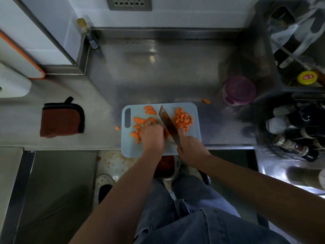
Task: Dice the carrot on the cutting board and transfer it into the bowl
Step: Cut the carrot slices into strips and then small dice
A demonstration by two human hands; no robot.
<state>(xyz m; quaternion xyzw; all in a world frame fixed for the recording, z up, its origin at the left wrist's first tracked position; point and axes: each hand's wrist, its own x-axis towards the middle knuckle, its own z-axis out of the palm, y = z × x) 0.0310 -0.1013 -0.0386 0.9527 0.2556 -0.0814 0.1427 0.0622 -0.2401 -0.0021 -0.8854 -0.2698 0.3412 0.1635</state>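
Steel worktop (158,67) runs across our kitchen, with sockets (129,3) on the wall at the back. At its front edge lies a pale blue board (194,110), and the board's near end hangs out past that edge. On the left half of the board lie carrot slices (139,120) shaped like half moons. On the right half sits a heap of small carrot cubes (182,118). Between them stands a knife (168,124), its wide blade slanting from the back of the board toward us. Our right hand (190,147) is wrapped tight round the knife's handle, with one finger (181,132) laid along the blade's side. Our left hand (153,136) is bent like a claw, its fingers (149,123) curled down onto some slices just beside the blade. Below the board's near end, lower than the worktop, sits a metal bowl (175,169) with orange bits in it, partly hidden by our arms. One carrot bit (117,128) lies on the worktop just left of the board, another bit (206,101) near its back right corner. A red cloth (61,118) lies well off to the left.
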